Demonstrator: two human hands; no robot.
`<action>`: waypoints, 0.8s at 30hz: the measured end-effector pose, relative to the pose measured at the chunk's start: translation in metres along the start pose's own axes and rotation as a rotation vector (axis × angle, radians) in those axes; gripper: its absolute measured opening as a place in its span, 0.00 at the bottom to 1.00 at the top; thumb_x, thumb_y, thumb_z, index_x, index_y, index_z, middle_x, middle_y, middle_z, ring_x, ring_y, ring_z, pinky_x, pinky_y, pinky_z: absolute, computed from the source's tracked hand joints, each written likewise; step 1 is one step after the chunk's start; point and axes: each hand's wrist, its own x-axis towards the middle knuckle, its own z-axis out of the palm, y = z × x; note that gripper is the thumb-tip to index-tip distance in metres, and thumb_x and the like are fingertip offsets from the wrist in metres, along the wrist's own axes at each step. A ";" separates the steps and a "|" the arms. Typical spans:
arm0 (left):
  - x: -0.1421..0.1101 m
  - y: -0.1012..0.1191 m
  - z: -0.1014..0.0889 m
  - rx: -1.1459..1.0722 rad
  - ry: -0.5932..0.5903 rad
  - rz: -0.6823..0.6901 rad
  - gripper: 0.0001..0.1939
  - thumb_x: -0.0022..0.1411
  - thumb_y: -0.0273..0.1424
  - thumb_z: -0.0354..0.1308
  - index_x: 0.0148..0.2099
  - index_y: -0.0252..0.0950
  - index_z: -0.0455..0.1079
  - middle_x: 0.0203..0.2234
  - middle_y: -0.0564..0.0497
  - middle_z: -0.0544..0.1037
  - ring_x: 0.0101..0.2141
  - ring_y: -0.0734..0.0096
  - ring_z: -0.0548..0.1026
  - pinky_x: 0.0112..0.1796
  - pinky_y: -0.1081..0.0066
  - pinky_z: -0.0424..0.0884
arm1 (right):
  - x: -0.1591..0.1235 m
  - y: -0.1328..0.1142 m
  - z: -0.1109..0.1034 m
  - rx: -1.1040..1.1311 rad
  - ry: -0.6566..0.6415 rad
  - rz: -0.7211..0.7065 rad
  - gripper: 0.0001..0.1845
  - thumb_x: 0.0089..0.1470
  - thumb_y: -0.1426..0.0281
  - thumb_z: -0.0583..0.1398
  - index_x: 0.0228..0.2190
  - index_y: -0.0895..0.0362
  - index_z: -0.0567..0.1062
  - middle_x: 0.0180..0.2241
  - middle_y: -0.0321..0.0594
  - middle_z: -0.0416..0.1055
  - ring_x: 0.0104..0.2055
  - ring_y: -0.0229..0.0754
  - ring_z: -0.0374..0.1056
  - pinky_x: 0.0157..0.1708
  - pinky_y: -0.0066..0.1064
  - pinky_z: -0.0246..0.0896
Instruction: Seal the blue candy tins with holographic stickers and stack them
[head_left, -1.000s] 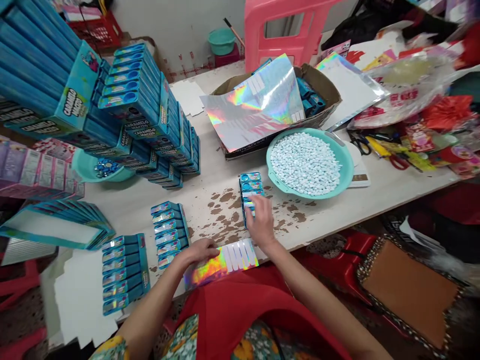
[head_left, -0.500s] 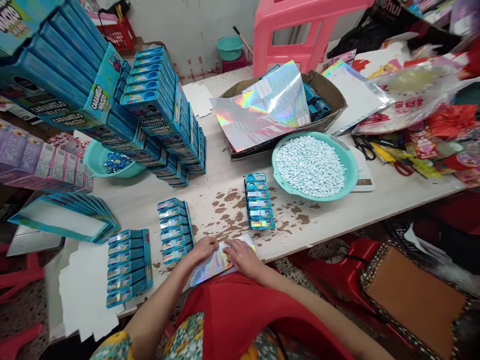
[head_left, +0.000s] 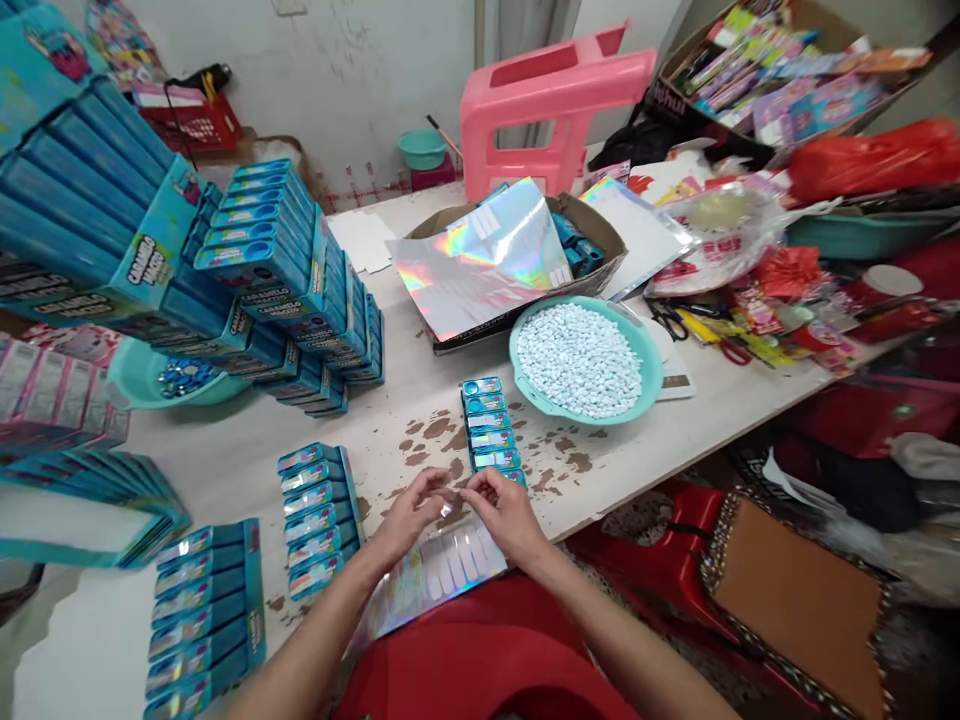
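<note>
At the table's front edge, a shiny rainbow-silver sticker sheet (head_left: 465, 560) lies below my hands, pale strip-shaped patches showing on it. My left hand (head_left: 411, 515) is bent with its fingertips closed around a small shiny sticker (head_left: 448, 508). Facing it, my right hand (head_left: 510, 517) pinches thumb and forefinger together at the sticker's other side; the exact grip is small and partly blurred. Just beyond the right hand stands a row of blue candy boxes (head_left: 491, 437) with shiny labels. Another row of blue boxes (head_left: 313, 515) is left of my left hand.
A turquoise bowl of pale candies (head_left: 651, 375) stands right of the middle, before a cardboard box (head_left: 611, 240). Tall stacks of blue boxes (head_left: 262, 265) rise at left. Scissors (head_left: 667, 318) and wrappers clutter the right. A red stool (head_left: 660, 560) stands below the edge.
Both hands have lifted off the sticker sheet and moved together above it, with a small shiny sticker now between them. The sheet's strip patches are now exposed. The view has shifted right.
</note>
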 end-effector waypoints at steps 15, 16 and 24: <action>0.139 0.046 -0.002 0.242 0.044 0.157 0.07 0.60 0.32 0.46 0.41 0.37 0.57 0.21 0.58 0.65 0.21 0.79 0.65 0.23 0.79 0.58 | 0.109 0.030 -0.018 -0.393 0.501 0.049 0.08 0.52 0.67 0.56 0.27 0.57 0.73 0.50 0.51 0.60 0.53 0.53 0.54 0.51 0.45 0.50; 0.146 0.046 -0.002 0.265 0.037 0.172 0.07 0.60 0.31 0.45 0.41 0.37 0.56 0.21 0.58 0.64 0.21 0.79 0.65 0.23 0.79 0.59 | 0.116 0.033 -0.017 -0.389 0.503 0.061 0.08 0.52 0.68 0.56 0.26 0.57 0.73 0.49 0.52 0.60 0.53 0.54 0.54 0.50 0.45 0.50; 0.171 0.028 0.007 0.347 0.107 0.053 0.15 0.62 0.31 0.42 0.51 0.37 0.50 0.24 0.56 0.67 0.21 0.75 0.65 0.26 0.75 0.62 | 0.135 0.062 -0.012 -0.262 0.638 0.104 0.07 0.48 0.67 0.57 0.28 0.57 0.69 0.32 0.43 0.67 0.36 0.46 0.62 0.38 0.36 0.58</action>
